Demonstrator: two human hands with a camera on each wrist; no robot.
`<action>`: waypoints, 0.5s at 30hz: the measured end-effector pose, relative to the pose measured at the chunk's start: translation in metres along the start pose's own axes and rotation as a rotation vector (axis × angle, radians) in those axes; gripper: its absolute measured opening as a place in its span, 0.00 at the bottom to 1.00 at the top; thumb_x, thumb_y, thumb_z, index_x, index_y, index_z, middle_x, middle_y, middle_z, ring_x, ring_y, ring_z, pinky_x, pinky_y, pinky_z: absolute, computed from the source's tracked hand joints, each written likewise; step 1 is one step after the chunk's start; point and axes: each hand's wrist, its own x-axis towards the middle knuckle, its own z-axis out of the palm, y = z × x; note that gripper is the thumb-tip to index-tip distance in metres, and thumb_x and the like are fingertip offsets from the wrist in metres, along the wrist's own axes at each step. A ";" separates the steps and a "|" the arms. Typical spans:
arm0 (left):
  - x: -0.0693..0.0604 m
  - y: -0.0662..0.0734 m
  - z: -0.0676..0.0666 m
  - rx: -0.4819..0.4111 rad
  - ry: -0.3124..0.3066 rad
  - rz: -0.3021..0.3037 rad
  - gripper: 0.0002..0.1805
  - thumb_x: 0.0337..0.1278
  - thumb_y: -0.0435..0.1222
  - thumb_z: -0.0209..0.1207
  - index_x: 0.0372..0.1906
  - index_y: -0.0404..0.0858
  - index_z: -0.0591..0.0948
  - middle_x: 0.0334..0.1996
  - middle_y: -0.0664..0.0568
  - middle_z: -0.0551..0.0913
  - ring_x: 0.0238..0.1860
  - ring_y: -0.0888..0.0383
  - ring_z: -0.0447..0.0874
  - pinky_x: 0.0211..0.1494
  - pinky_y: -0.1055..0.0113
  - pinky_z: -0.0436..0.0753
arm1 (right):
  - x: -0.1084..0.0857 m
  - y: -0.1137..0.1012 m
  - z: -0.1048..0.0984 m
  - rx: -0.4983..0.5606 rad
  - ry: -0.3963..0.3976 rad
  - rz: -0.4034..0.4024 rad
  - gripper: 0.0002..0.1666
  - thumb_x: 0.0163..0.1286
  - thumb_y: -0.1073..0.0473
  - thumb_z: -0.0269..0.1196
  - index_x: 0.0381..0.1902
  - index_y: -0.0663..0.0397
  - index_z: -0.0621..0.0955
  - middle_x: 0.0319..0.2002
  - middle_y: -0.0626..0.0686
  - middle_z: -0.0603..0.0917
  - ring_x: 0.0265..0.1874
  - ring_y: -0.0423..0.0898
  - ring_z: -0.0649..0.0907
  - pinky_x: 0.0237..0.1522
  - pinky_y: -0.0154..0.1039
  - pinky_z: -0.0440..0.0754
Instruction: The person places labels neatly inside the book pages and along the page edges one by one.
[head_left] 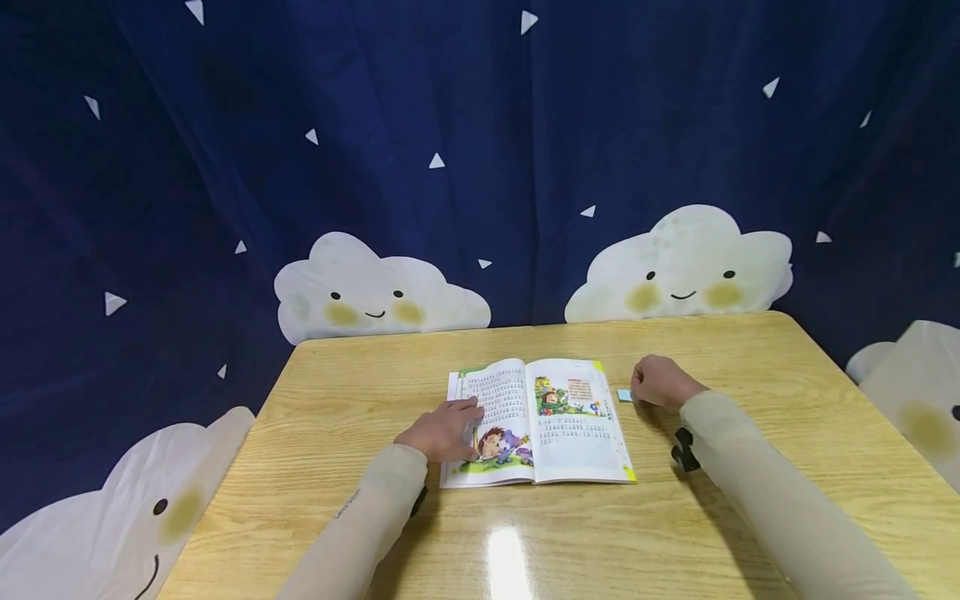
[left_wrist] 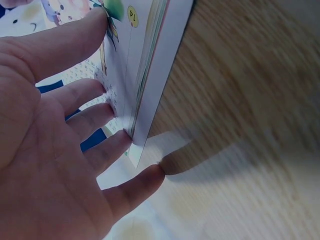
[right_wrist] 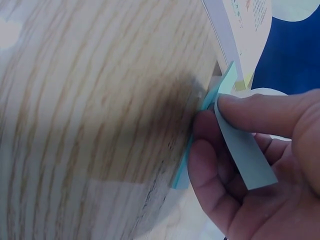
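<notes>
An open picture book [head_left: 573, 454] lies on the wooden table, with print and coloured drawings on both pages. My left hand [head_left: 444, 432] rests on its left page; in the left wrist view the fingers of the hand [left_wrist: 65, 125] are spread along the page edge, the little finger on the table. Right of the book is a pale blue sticky-note pad [head_left: 625, 395]. My right hand [head_left: 662, 381] is at the pad, and in the right wrist view the hand [right_wrist: 250, 145] pinches a pale blue note strip [right_wrist: 245, 155] between thumb and fingers, above the pad [right_wrist: 181, 175].
The wooden table [head_left: 345, 392] extends around the book. Behind it hangs a dark blue curtain [head_left: 480, 125] with white triangles and smiling clouds. A black band [head_left: 684, 450] is at the right wrist.
</notes>
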 end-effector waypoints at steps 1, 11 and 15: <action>0.000 0.000 0.000 0.000 0.001 0.000 0.39 0.58 0.46 0.67 0.74 0.48 0.67 0.79 0.55 0.58 0.79 0.47 0.56 0.73 0.38 0.66 | 0.000 0.000 0.000 -0.002 -0.001 0.002 0.12 0.64 0.66 0.54 0.22 0.58 0.79 0.22 0.51 0.78 0.24 0.45 0.73 0.29 0.36 0.69; -0.001 0.000 -0.001 -0.007 -0.001 -0.004 0.39 0.58 0.46 0.67 0.74 0.49 0.67 0.79 0.55 0.58 0.79 0.47 0.55 0.73 0.39 0.66 | -0.001 -0.001 0.000 0.000 0.001 0.004 0.11 0.64 0.67 0.54 0.22 0.58 0.78 0.22 0.51 0.77 0.24 0.45 0.73 0.29 0.36 0.69; -0.002 0.000 -0.002 -0.010 0.001 -0.006 0.39 0.58 0.46 0.68 0.74 0.49 0.67 0.79 0.54 0.58 0.79 0.47 0.55 0.73 0.39 0.66 | 0.000 -0.001 0.001 -0.015 0.007 0.004 0.11 0.63 0.66 0.54 0.22 0.58 0.78 0.22 0.51 0.78 0.25 0.45 0.74 0.30 0.36 0.70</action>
